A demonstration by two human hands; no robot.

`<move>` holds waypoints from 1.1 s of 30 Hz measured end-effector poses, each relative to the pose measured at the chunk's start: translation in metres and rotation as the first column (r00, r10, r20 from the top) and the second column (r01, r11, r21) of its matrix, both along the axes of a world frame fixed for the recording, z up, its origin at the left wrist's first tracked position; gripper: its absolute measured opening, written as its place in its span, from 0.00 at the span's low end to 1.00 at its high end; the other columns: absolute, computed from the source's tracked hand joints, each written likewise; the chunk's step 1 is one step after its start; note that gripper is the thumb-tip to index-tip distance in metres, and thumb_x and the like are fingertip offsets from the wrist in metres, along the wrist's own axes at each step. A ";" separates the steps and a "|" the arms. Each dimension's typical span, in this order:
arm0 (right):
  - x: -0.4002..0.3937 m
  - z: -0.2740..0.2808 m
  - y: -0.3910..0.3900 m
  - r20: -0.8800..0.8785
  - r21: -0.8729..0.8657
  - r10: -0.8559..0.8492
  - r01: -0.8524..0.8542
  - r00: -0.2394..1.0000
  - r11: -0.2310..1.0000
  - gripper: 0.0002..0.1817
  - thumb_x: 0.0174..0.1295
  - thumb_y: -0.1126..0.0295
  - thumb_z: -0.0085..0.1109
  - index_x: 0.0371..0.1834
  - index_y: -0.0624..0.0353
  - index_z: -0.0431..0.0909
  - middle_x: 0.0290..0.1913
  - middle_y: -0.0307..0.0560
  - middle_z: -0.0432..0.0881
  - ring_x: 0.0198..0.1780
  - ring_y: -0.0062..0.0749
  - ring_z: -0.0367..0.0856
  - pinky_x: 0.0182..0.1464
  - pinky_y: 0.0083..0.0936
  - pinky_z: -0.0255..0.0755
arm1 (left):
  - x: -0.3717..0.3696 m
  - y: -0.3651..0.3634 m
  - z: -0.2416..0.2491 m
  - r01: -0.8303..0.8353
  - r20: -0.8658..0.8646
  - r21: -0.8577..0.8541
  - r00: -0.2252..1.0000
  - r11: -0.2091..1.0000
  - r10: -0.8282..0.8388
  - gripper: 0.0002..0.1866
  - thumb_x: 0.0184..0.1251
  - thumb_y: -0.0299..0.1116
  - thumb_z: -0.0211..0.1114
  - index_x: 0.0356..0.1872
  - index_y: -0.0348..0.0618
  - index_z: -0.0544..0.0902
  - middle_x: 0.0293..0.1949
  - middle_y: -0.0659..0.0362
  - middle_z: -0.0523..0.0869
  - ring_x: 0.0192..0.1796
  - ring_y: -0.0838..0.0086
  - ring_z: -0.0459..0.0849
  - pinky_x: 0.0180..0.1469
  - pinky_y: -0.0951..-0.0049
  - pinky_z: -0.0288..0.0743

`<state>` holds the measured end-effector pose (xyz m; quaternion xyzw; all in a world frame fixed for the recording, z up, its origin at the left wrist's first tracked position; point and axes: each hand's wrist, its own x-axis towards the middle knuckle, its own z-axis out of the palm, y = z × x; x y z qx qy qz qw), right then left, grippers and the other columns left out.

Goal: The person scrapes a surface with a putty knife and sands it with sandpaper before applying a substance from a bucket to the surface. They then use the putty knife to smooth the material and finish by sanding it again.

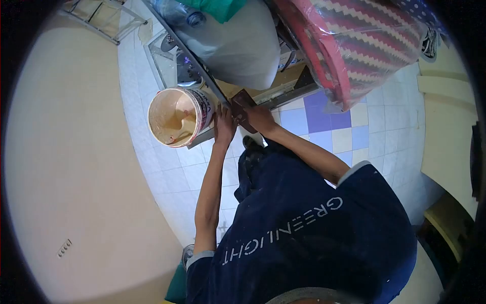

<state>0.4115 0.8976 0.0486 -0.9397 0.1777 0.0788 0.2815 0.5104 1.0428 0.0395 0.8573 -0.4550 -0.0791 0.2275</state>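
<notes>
My left hand (224, 125) is at the corner of a dark metal frame (216, 92), its fingers bent over the edge just right of a bucket. My right hand (259, 119) grips a flat, dark reddish-brown rectangular piece (244, 99) close beside that corner. The piece slants between the two hands, and its lower part runs under my fingers. The white bucket (206, 104) has a stained rim and pale, yellowish residue inside, with a soft cream-coloured item in it.
A large white sack (243, 48) and a plastic bottle (195, 17) lie beyond the frame. Plastic-wrapped striped bedding (374, 45) stands at upper right. A metal ladder (101, 30) is at upper left. Floor tiles (329, 121) are white, blue and purple; a beige wall (76, 152) runs along the left.
</notes>
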 end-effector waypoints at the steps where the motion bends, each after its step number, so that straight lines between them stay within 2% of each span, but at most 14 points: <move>1: 0.003 -0.003 0.004 0.059 -0.025 -0.003 0.004 0.998 1.000 0.24 0.68 0.66 0.48 0.68 0.46 0.67 0.29 0.57 0.84 0.31 0.52 0.85 0.32 0.45 0.78 | -0.001 0.003 -0.001 -0.003 -0.003 -0.005 1.000 1.000 0.003 0.31 0.66 0.43 0.63 0.64 0.32 0.69 0.65 0.42 0.70 0.72 0.41 0.58 0.70 0.44 0.57; 6: -0.021 0.024 -0.010 -0.130 0.037 0.055 -0.050 0.990 0.998 0.27 0.64 0.62 0.56 0.67 0.51 0.67 0.34 0.58 0.85 0.36 0.49 0.87 0.37 0.43 0.81 | -0.006 0.003 -0.003 -0.026 0.045 0.037 0.999 0.999 0.025 0.31 0.65 0.46 0.63 0.61 0.32 0.70 0.62 0.38 0.71 0.66 0.35 0.62 0.68 0.42 0.57; 9: 0.000 0.020 -0.010 -0.090 -0.039 0.023 -0.026 0.996 0.999 0.32 0.64 0.63 0.56 0.73 0.45 0.59 0.33 0.57 0.85 0.36 0.49 0.87 0.37 0.42 0.81 | -0.008 0.001 0.009 0.017 0.052 0.022 0.999 1.000 -0.018 0.32 0.64 0.47 0.64 0.61 0.31 0.71 0.61 0.38 0.72 0.65 0.34 0.63 0.68 0.42 0.56; 15: -0.030 -0.012 0.002 0.071 -0.092 -0.008 0.015 0.997 0.996 0.30 0.64 0.58 0.57 0.69 0.50 0.65 0.31 0.56 0.85 0.35 0.50 0.86 0.36 0.41 0.81 | -0.008 -0.002 0.014 0.033 -0.005 -0.025 0.999 0.999 -0.034 0.35 0.63 0.48 0.66 0.63 0.32 0.69 0.60 0.37 0.71 0.63 0.35 0.64 0.67 0.42 0.56; 19: -0.005 0.016 0.001 -0.031 0.075 -0.057 0.059 0.998 0.995 0.30 0.64 0.62 0.53 0.72 0.44 0.63 0.37 0.62 0.84 0.39 0.56 0.85 0.42 0.45 0.80 | -0.006 0.001 0.007 0.029 0.049 -0.023 0.998 0.999 -0.027 0.36 0.63 0.49 0.65 0.63 0.31 0.68 0.60 0.36 0.71 0.63 0.35 0.64 0.67 0.42 0.55; 21: -0.010 0.019 0.007 -0.060 0.162 -0.096 0.104 0.994 0.981 0.30 0.64 0.59 0.55 0.71 0.44 0.63 0.36 0.62 0.84 0.38 0.57 0.85 0.41 0.45 0.79 | -0.006 0.002 0.013 0.055 -0.013 0.195 0.998 0.979 -0.054 0.37 0.64 0.48 0.65 0.65 0.31 0.66 0.63 0.36 0.69 0.64 0.35 0.63 0.68 0.42 0.54; 22: -0.009 0.022 0.010 -0.064 0.163 -0.102 0.111 0.993 0.980 0.30 0.64 0.59 0.55 0.71 0.44 0.63 0.36 0.62 0.84 0.38 0.57 0.85 0.41 0.45 0.79 | -0.010 -0.005 0.019 0.013 0.011 -0.054 1.000 0.998 -0.013 0.36 0.64 0.48 0.65 0.65 0.30 0.67 0.66 0.37 0.67 0.67 0.34 0.60 0.69 0.39 0.53; 25: -0.010 0.029 0.006 -0.104 0.120 -0.144 0.156 0.984 0.980 0.30 0.63 0.55 0.56 0.69 0.47 0.66 0.38 0.65 0.83 0.41 0.59 0.84 0.44 0.48 0.78 | -0.008 -0.002 0.010 0.007 -0.027 -0.029 1.000 1.000 -0.008 0.37 0.64 0.48 0.64 0.65 0.29 0.67 0.67 0.38 0.66 0.71 0.34 0.56 0.69 0.36 0.51; 26: 0.001 0.033 0.006 -0.261 0.143 -0.135 0.177 0.956 0.974 0.31 0.62 0.54 0.57 0.69 0.47 0.67 0.48 0.63 0.82 0.49 0.58 0.82 0.49 0.48 0.77 | -0.009 -0.001 0.007 -0.003 -0.022 0.009 1.000 1.000 0.003 0.38 0.63 0.49 0.64 0.65 0.29 0.66 0.68 0.38 0.65 0.73 0.34 0.51 0.69 0.34 0.50; 27: 0.002 0.025 0.008 -0.259 0.146 -0.135 0.177 0.956 0.973 0.31 0.62 0.54 0.57 0.69 0.47 0.67 0.48 0.63 0.82 0.49 0.58 0.82 0.49 0.48 0.77 | -0.008 0.000 0.005 -0.003 -0.020 0.011 1.000 1.000 0.003 0.38 0.63 0.49 0.64 0.65 0.29 0.66 0.68 0.38 0.65 0.73 0.34 0.51 0.69 0.34 0.50; 29: -0.007 -0.010 0.024 -0.152 0.058 -0.205 0.216 0.967 0.975 0.32 0.61 0.55 0.58 0.69 0.47 0.66 0.52 0.62 0.81 0.51 0.57 0.81 0.49 0.47 0.77 | -0.007 0.001 0.003 0.003 -0.050 0.037 0.999 0.999 -0.001 0.38 0.63 0.49 0.64 0.66 0.30 0.65 0.69 0.39 0.63 0.74 0.34 0.49 0.70 0.34 0.49; 30: -0.021 -0.048 0.031 0.077 0.006 -0.185 0.185 0.980 0.983 0.32 0.61 0.59 0.57 0.70 0.48 0.65 0.52 0.62 0.80 0.51 0.57 0.81 0.48 0.48 0.77 | -0.007 0.002 0.000 0.016 -0.064 0.036 0.998 0.999 -0.014 0.39 0.63 0.49 0.64 0.66 0.31 0.65 0.70 0.38 0.62 0.74 0.34 0.49 0.70 0.34 0.49; 31: -0.020 -0.036 0.033 0.080 0.005 -0.220 0.220 0.972 0.975 0.32 0.61 0.59 0.57 0.70 0.48 0.65 0.52 0.62 0.80 0.51 0.57 0.81 0.48 0.48 0.77 | -0.007 0.002 0.000 0.052 -0.061 0.034 0.997 0.998 -0.049 0.39 0.63 0.49 0.64 0.66 0.31 0.65 0.70 0.38 0.62 0.74 0.34 0.49 0.70 0.34 0.49; 33: -0.017 0.008 0.024 0.230 -0.003 -0.225 0.232 0.947 0.973 0.22 0.64 0.63 0.54 0.61 0.55 0.73 0.36 0.60 0.85 0.40 0.54 0.85 0.41 0.49 0.79 | -0.007 -0.001 -0.003 0.002 -0.039 0.009 0.999 1.000 -0.002 0.39 0.62 0.49 0.64 0.67 0.31 0.64 0.69 0.37 0.62 0.74 0.34 0.49 0.70 0.34 0.49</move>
